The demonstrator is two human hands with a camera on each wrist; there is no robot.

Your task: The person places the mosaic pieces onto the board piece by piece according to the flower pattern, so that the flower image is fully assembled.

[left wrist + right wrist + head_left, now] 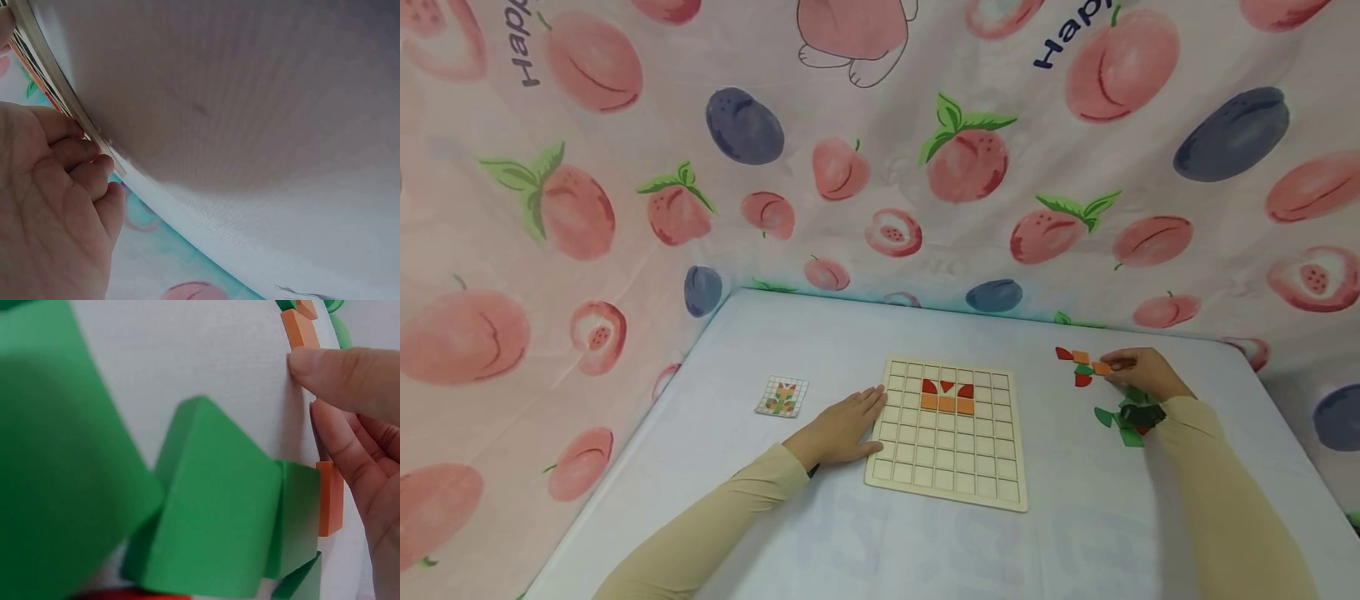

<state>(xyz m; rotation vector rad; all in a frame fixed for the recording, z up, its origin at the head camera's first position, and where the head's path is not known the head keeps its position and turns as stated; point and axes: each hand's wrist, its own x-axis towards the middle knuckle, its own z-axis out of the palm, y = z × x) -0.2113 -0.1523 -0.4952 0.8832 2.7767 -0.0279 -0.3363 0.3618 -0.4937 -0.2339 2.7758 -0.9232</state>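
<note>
A pale wooden grid board (946,458) lies in the middle of the table. Red pieces (947,387) form a row on it, above a row of orange squares (947,403). My left hand (844,427) rests along the board's left edge, and its fingertips (103,165) touch the side. On the right, my right hand (1146,372) reaches into loose pieces. The thumb touches an orange block (300,328), while the index fingertip stands a little apart from the thumb. Green blocks (215,506) lie close under the right wrist.
A small picture card (782,396) with a coloured figure on a grid lies left of the board. Loose green pieces (1131,437) lie below the right hand, and a red piece (1063,353) lies at the far side. Fruit-printed cloth (850,108) hangs behind the white table.
</note>
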